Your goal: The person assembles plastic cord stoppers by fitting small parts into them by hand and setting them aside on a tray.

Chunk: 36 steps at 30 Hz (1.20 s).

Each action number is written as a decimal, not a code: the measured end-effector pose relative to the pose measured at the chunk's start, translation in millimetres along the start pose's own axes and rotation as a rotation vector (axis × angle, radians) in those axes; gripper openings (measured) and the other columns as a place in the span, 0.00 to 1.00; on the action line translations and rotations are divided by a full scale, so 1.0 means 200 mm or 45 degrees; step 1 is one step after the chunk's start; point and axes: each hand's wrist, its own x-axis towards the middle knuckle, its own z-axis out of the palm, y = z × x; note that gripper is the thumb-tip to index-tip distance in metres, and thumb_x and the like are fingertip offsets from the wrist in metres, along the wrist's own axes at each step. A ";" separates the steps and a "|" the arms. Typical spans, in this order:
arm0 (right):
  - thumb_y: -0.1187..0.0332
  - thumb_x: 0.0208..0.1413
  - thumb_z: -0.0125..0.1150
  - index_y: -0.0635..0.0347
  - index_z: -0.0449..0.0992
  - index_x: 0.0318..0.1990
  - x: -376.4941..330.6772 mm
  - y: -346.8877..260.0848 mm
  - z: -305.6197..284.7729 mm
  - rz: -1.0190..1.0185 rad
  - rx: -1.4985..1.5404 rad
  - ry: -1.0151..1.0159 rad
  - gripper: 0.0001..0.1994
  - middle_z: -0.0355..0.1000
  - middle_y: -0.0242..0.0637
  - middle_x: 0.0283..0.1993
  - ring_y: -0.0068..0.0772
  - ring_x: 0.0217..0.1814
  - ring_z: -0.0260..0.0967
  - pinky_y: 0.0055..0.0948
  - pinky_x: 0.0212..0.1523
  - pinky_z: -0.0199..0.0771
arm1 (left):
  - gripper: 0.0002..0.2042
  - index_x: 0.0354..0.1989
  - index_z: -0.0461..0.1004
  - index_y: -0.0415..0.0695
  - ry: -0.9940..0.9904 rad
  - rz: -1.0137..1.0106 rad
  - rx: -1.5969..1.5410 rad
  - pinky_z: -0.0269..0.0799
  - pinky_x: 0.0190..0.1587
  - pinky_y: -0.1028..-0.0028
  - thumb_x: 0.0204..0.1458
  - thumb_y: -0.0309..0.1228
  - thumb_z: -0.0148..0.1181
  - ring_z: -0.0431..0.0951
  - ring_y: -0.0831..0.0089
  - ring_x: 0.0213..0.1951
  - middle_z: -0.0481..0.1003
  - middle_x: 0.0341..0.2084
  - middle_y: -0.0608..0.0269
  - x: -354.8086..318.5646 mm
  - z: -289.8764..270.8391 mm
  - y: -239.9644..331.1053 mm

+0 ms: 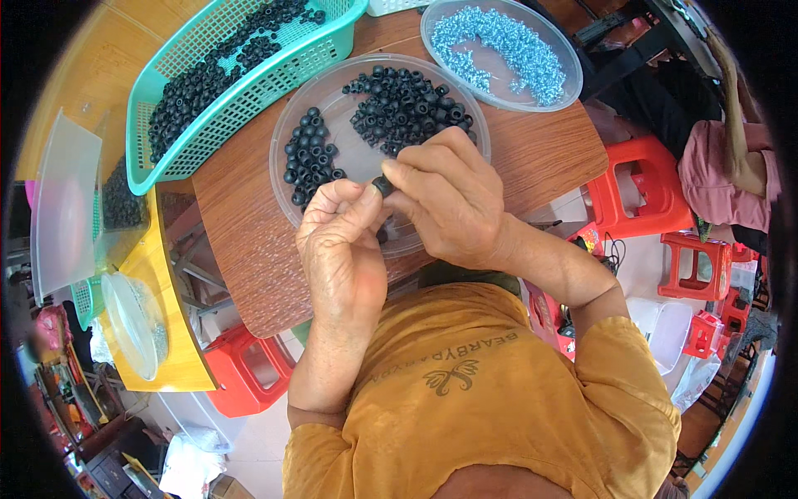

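A small black round part [382, 185], like a hollow bead or cap, is pinched between the fingertips of both my hands. My left hand [341, 249] is closed, its thumb and forefinger against the part's left side. From the right, the fingers of my right hand [453, 200] are closed on the same part. Just beneath my hands lies a round, clear plastic tray [347, 110] holding two heaps of such black parts, a smaller left heap [307, 154] and a larger right heap [407, 104]. Some show an open hole.
A teal basket [241, 96] of black parts stands at the far left. Another round tray [573, 79] holds small blue pieces [499, 46] at the far right of the brown table [233, 274]. Red stools [636, 187] stand around it. A person in pink [727, 175] is at the right.
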 end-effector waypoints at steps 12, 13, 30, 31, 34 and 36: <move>0.78 0.34 0.70 0.69 0.75 0.39 -0.01 0.02 -0.04 -0.022 0.091 0.023 0.19 0.72 0.44 0.36 0.42 0.32 0.68 0.32 0.30 0.70 | 0.06 0.33 0.73 0.41 -0.096 -0.057 -0.047 0.69 0.44 0.71 0.49 0.18 0.58 0.75 0.71 0.36 0.76 0.33 0.60 -0.01 0.00 0.00; 0.77 0.33 0.70 0.70 0.75 0.39 -0.01 0.02 -0.04 -0.036 0.079 0.021 0.20 0.72 0.44 0.36 0.42 0.32 0.68 0.32 0.30 0.70 | 0.05 0.34 0.74 0.42 -0.116 -0.050 -0.020 0.68 0.45 0.71 0.49 0.20 0.59 0.75 0.69 0.36 0.77 0.33 0.60 -0.01 0.00 -0.01; 0.79 0.32 0.63 0.76 0.73 0.37 0.03 0.11 -0.08 -0.329 0.193 -0.071 0.18 0.70 0.49 0.33 0.40 0.26 0.64 0.34 0.23 0.62 | 0.06 0.29 0.71 0.39 0.025 -0.096 0.084 0.68 0.43 0.77 0.45 0.15 0.60 0.73 0.74 0.35 0.74 0.29 0.62 0.00 0.05 0.00; 0.79 0.32 0.63 0.76 0.72 0.37 0.03 0.11 -0.08 -0.319 0.194 -0.062 0.18 0.70 0.49 0.33 0.40 0.25 0.64 0.34 0.23 0.62 | 0.06 0.29 0.71 0.39 0.026 -0.120 0.067 0.68 0.43 0.78 0.45 0.15 0.60 0.73 0.74 0.35 0.74 0.29 0.63 -0.01 0.07 -0.01; 0.78 0.34 0.64 0.76 0.72 0.37 0.05 0.12 -0.08 -0.306 0.117 -0.023 0.17 0.69 0.48 0.32 0.41 0.25 0.64 0.35 0.23 0.63 | 0.07 0.32 0.72 0.38 -0.015 -0.022 0.095 0.67 0.44 0.78 0.46 0.17 0.61 0.73 0.75 0.35 0.75 0.30 0.62 0.01 0.09 0.00; 0.78 0.36 0.64 0.75 0.72 0.37 0.09 0.13 -0.08 -0.292 0.136 0.001 0.16 0.68 0.48 0.31 0.42 0.25 0.65 0.36 0.23 0.63 | 0.08 0.34 0.72 0.37 -0.019 0.013 0.200 0.68 0.44 0.78 0.46 0.17 0.62 0.74 0.75 0.35 0.75 0.31 0.62 0.01 0.13 0.04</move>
